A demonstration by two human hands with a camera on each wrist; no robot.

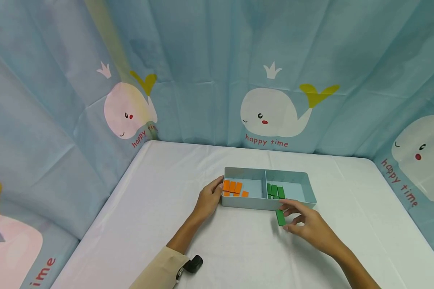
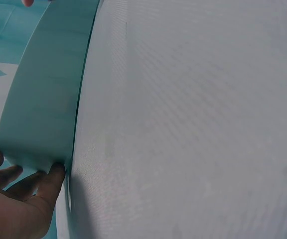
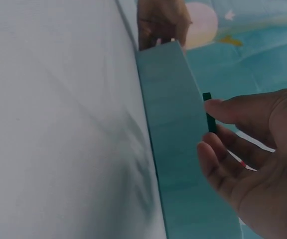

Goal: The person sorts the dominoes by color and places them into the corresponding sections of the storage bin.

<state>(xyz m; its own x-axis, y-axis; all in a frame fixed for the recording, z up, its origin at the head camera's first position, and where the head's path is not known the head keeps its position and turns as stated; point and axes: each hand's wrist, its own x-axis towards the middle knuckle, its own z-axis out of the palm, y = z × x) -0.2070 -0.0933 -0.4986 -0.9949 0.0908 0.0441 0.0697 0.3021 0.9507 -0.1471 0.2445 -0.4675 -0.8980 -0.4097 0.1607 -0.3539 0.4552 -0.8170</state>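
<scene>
A blue-green two-compartment box [image 1: 249, 203] lies lengthwise across the white table. In its left compartment are several orange blocks [image 1: 232, 187]; its right one has several green blocks [image 1: 273, 190]. My left hand [image 1: 207, 200] rests its fingertips against the box's left end, as the left wrist view also shows. In front of the box, my right hand [image 1: 311, 228] pinches a green block [image 1: 280, 218] between thumb and fingers, held up off the table. The right wrist view shows this green block [image 3: 212, 123] edge-on, partly hidden by the thumb and the box wall.
The white-clothed table [image 1: 159, 176] reaches back to a blue curtain [image 1: 202, 108] printed with whales, which also hangs at both sides. A black device [image 1: 193, 264] sits at the left sleeve's cuff.
</scene>
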